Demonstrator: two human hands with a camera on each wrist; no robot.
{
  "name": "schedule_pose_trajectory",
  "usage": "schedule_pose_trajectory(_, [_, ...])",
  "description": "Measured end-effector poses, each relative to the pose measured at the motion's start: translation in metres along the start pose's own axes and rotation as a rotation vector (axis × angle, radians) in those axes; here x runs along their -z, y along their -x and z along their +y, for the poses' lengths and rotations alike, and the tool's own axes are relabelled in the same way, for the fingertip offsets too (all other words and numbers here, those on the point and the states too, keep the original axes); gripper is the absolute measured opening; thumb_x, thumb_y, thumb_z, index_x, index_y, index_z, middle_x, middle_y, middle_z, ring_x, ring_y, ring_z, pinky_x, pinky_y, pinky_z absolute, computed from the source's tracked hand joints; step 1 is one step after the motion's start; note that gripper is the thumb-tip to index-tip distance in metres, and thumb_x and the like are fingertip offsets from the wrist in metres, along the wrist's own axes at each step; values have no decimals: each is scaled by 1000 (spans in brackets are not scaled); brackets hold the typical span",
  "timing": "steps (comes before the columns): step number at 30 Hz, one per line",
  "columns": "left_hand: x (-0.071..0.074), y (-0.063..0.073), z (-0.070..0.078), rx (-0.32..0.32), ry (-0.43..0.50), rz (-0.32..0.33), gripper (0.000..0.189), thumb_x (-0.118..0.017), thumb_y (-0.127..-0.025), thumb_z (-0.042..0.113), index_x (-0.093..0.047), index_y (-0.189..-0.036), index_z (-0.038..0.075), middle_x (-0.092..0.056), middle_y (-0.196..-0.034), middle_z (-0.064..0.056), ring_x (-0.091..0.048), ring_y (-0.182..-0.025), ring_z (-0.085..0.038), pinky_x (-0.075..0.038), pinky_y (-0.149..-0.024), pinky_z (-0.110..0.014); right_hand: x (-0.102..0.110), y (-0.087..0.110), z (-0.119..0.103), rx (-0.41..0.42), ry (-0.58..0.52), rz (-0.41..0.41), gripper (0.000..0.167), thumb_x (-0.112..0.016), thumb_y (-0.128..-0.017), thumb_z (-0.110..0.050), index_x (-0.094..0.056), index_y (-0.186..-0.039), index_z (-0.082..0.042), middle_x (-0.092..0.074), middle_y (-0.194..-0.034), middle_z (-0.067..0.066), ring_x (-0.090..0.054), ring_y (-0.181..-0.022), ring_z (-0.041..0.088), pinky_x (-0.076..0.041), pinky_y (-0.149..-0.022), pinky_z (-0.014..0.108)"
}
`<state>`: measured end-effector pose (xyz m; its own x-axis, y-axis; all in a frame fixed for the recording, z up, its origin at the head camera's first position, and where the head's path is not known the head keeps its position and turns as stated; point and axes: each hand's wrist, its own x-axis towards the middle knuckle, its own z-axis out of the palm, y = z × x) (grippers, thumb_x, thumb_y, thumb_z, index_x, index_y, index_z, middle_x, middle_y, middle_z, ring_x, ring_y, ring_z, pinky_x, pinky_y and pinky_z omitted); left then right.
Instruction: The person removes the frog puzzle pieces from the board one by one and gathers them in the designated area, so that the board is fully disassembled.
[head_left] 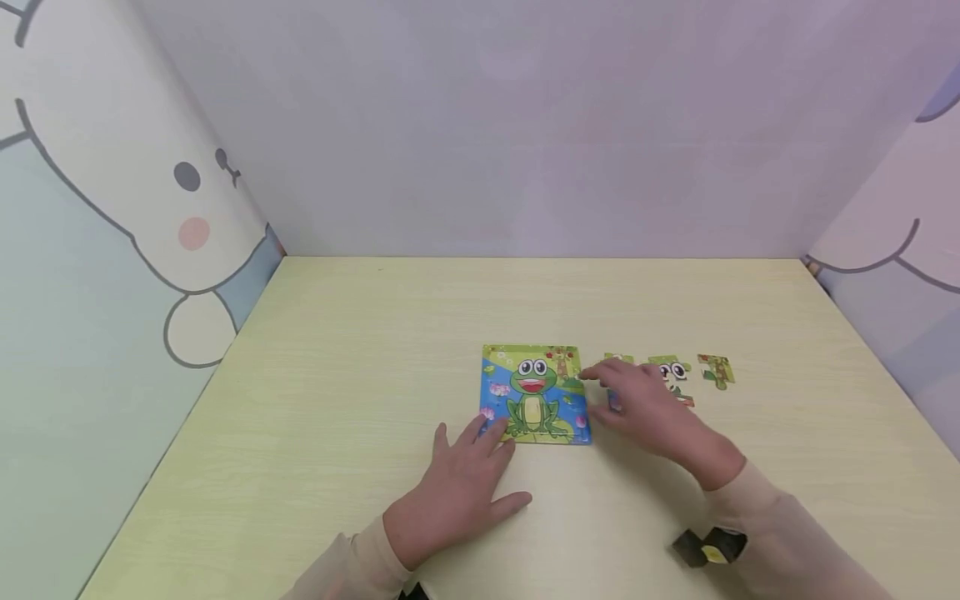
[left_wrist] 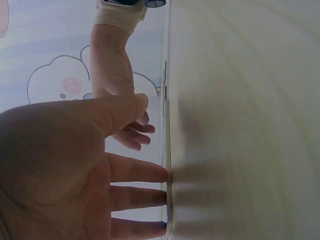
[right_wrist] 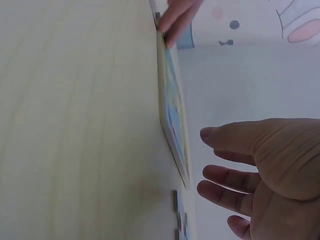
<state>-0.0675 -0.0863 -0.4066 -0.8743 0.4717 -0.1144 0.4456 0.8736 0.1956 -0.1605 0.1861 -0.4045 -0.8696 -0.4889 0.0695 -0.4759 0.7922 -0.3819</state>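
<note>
A square frog puzzle board [head_left: 551, 425] lies flat on the table, its picture showing a green frog on blue. My left hand [head_left: 457, 487] has its fingers spread, with fingertips at the board's lower left edge; the left wrist view shows them meeting its thin side. Just right of the board hovers my right hand [head_left: 651, 408], fingers loosely bent and thumb apart. Nothing sits between them in the right wrist view. Beneath and beyond this hand are loose jigsaw pieces: one with frog eyes [head_left: 672, 369], one with a tree [head_left: 716, 371], and others partly hidden.
The pale wooden table [head_left: 360, 350] ends at a plain back wall [head_left: 525, 167]. Side walls with cartoon drawings [head_left: 202, 250] stand left and right. Dark devices [head_left: 708, 547] are strapped at the wrists.
</note>
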Motion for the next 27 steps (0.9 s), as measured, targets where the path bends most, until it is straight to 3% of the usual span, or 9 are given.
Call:
schedule_pose_trajectory(3, [1, 0, 0, -7, 0, 3, 64, -62, -98, 61, -65, -140, 13, -52, -159, -9, -46, -148, -37, -39, -105, -78, -12, -8, -11, 16, 51, -20, 50, -84, -89, -21, -68, -134, -7, -68, -133, 13, -62, -128, 35, -40, -100, 61])
schedule_pose_trajectory(8, [1, 0, 0, -13, -20, 1, 64, -61, -99, 62, -65, -140, 13, -52, -159, -8, -47, -148, -37, -40, -104, -78, -20, -17, -20, 45, 71, -30, 53, -84, -90, -21, -66, -137, -6, -66, -137, 15, -60, -130, 37, -41, -103, 62])
schedule_pose_trajectory(20, [2, -1, 0, -8, -9, -7, 64, -62, -98, 62, -66, -140, 13, -52, -159, -9, -46, -149, -37, -39, -104, -79, -18, -36, -25, 32, 122, -157, 52, -79, -94, -24, -63, -141, -7, -62, -141, 16, -56, -130, 40, -41, -105, 65])
schedule_pose_trajectory(27, [2, -1, 1, 11, -13, -26, 65, -61, -98, 63, -65, -141, 14, -50, -161, -8, -45, -150, -37, -38, -105, -79, -16, -45, -24, 4, 79, -235, 51, -79, -93, -23, -65, -140, -9, -61, -140, 15, -54, -128, 37, -39, -105, 63])
